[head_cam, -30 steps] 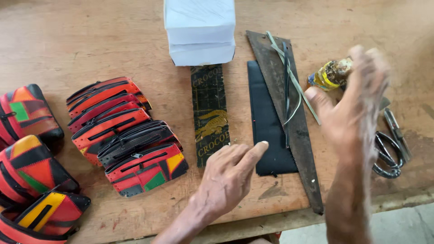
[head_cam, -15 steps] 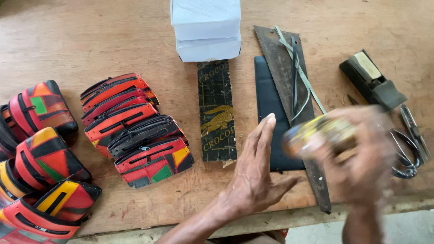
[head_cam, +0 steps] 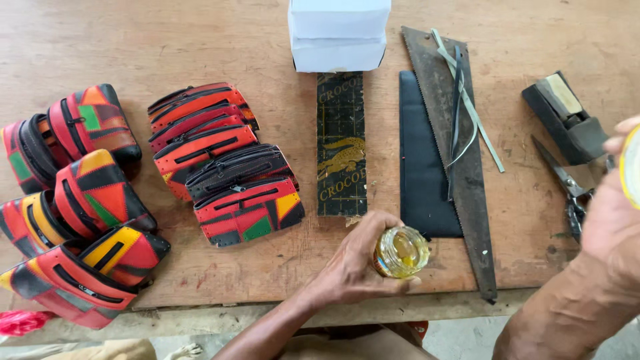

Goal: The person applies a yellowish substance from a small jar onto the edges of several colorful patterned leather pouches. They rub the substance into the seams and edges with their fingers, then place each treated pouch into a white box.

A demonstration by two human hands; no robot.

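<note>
We have the small glass jar [head_cam: 401,252] in our left hand [head_cam: 353,265], fingers curled round its side, at about six o'clock on the bench [head_cam: 200,40] near the front edge. The jar is open at the top and shows yellowish stuff inside. Our right hand [head_cam: 617,220] is at three o'clock, raised off the bench and partly out of view; it pinches a pale, yellow-rimmed round thing that looks like the jar's lid [head_cam: 631,175], though too little of it shows to be sure.

We judge the step in hand to be the opening of the jar. The next move would call for a steady left grip, so the jar stays upright, and a place to put the lid down.

Just past the jar, at twelve o'clock, lie a dark printed strip [head_cam: 341,143], a black leather strip [head_cam: 423,167] and a handsaw [head_cam: 460,180]. Scissors [head_cam: 567,187] and a dark block [head_cam: 567,117] lie towards two o'clock. Rows of red, black and yellow wallets [head_cam: 227,163] fill the nine o'clock side, and a white box [head_cam: 339,33] stands at the far edge.
</note>
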